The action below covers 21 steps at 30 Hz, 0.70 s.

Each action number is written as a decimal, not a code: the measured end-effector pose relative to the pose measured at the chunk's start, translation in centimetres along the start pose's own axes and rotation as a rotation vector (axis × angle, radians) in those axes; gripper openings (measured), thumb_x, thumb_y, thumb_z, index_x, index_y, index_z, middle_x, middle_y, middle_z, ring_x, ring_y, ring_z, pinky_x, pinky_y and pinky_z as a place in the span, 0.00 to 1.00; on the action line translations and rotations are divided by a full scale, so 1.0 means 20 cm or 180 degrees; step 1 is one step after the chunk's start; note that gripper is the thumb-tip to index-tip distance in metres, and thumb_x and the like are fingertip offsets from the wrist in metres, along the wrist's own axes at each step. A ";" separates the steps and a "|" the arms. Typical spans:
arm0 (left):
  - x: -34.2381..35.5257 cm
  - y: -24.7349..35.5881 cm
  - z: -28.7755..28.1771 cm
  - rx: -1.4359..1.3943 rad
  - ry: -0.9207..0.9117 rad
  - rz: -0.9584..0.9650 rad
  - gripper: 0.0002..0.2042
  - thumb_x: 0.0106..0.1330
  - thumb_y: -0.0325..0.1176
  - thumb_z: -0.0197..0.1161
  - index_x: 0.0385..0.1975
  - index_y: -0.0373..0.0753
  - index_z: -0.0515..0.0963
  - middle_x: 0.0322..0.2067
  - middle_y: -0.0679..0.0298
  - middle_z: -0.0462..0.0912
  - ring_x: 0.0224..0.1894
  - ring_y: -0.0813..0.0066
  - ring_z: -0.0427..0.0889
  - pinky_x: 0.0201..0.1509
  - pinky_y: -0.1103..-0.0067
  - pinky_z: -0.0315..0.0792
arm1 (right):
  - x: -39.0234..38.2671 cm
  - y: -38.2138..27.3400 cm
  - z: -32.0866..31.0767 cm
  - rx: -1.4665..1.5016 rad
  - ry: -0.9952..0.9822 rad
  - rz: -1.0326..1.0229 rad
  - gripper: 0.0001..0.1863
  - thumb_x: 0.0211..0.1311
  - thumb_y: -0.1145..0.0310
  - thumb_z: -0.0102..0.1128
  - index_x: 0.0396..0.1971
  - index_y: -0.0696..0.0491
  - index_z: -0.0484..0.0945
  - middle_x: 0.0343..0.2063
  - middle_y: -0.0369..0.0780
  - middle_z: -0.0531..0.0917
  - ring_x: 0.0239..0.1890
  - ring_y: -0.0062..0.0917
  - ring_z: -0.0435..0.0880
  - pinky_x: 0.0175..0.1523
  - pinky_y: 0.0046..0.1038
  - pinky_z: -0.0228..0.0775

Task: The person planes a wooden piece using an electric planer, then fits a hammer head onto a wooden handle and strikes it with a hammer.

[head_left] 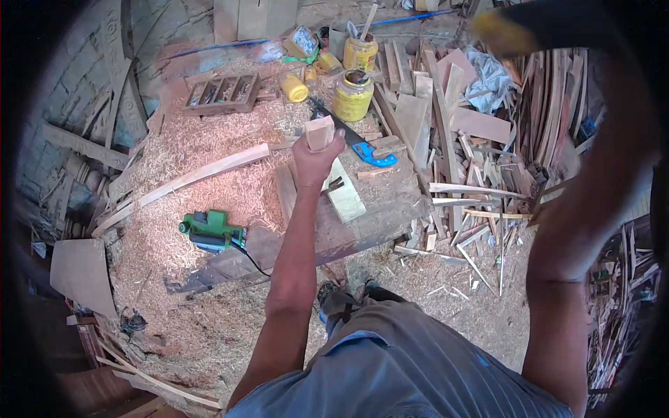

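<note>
My left hand [317, 159] is wrapped round a squared wooden block [320, 132], its end grain facing up, over the workbench. Just below the hand lies a pale wooden piece [345, 198] with a dark slot or metal bit in it; which one, I cannot tell. Beyond the block, a handsaw with a blue handle [375, 155] lies on the bench. Raised high at the right edge, my right hand [631, 87] is in shadow and smeared by motion. It grips a dark tool with a yellow end [505, 33], too blurred to name.
Shavings cover much of the workbench [380, 209]. A green electric planer [212, 230] and a long curved wood strip [202, 173] lie left. Yellow jars [353, 97] and a compartmented wooden tray [223, 94] stand at the back. Offcuts [481, 125] are heaped right.
</note>
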<state>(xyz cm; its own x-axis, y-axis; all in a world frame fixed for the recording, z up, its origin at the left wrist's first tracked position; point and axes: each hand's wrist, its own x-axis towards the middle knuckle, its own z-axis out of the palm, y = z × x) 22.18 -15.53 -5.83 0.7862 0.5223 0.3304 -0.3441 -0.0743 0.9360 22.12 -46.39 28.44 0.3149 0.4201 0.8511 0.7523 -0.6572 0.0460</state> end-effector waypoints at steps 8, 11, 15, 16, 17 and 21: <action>-0.01 0.02 -0.01 -0.0196 0.0201 -0.0857 0.17 0.54 0.33 0.76 0.40 0.31 0.80 0.33 0.64 0.85 0.30 0.80 0.81 0.38 0.80 0.76 | -0.68 -0.49 0.41 0.1688 -0.2638 0.1706 0.16 0.67 0.63 0.60 0.43 0.61 0.72 0.23 0.53 0.80 0.28 0.50 0.81 0.34 0.43 0.71; 0.06 -0.12 -0.17 0.0238 0.0234 -0.0465 0.18 0.54 0.32 0.76 0.39 0.30 0.78 0.34 0.61 0.83 0.36 0.73 0.82 0.42 0.76 0.76 | -0.93 -0.44 0.32 0.1929 -0.2099 0.2318 0.16 0.67 0.62 0.60 0.43 0.59 0.71 0.21 0.46 0.78 0.23 0.35 0.80 0.30 0.36 0.68; -0.08 -0.40 -0.24 0.0666 0.0208 -0.0950 0.30 0.55 0.33 0.75 0.56 0.26 0.72 0.51 0.49 0.80 0.53 0.62 0.79 0.59 0.71 0.71 | -1.49 -0.44 0.06 0.1734 -0.2242 0.3958 0.14 0.67 0.63 0.61 0.40 0.60 0.73 0.18 0.37 0.72 0.21 0.17 0.69 0.27 0.28 0.62; -0.14 -0.59 -0.23 0.0645 0.0130 -0.0951 0.30 0.55 0.33 0.75 0.56 0.26 0.72 0.51 0.49 0.80 0.53 0.62 0.79 0.59 0.71 0.71 | -1.63 -0.48 0.01 0.1348 -0.2238 0.4464 0.13 0.68 0.64 0.60 0.38 0.60 0.74 0.17 0.35 0.71 0.21 0.16 0.68 0.26 0.26 0.61; -0.21 -0.79 -0.26 0.0987 0.0083 -0.0700 0.37 0.56 0.34 0.74 0.63 0.26 0.63 0.58 0.46 0.73 0.58 0.61 0.75 0.64 0.71 0.67 | -1.73 -0.53 -0.01 0.1386 -0.2162 0.5061 0.12 0.68 0.64 0.59 0.36 0.59 0.73 0.16 0.33 0.72 0.18 0.16 0.69 0.23 0.25 0.61; -0.19 -1.03 -0.36 0.1007 0.0022 -0.0636 0.22 0.62 0.39 0.71 0.50 0.32 0.75 0.41 0.62 0.80 0.42 0.70 0.78 0.50 0.73 0.73 | -2.33 -0.72 -0.08 0.1150 -0.1933 0.6201 0.10 0.69 0.64 0.58 0.34 0.54 0.71 0.13 0.31 0.70 0.11 0.16 0.69 0.16 0.24 0.62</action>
<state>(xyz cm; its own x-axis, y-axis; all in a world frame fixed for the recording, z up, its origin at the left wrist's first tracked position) 22.61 -9.77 -27.27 0.8180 0.5585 0.1377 -0.0077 -0.2288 0.9735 -4.34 -57.47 -11.00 0.7153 -0.3624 -0.5975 -0.6968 -0.3054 -0.6490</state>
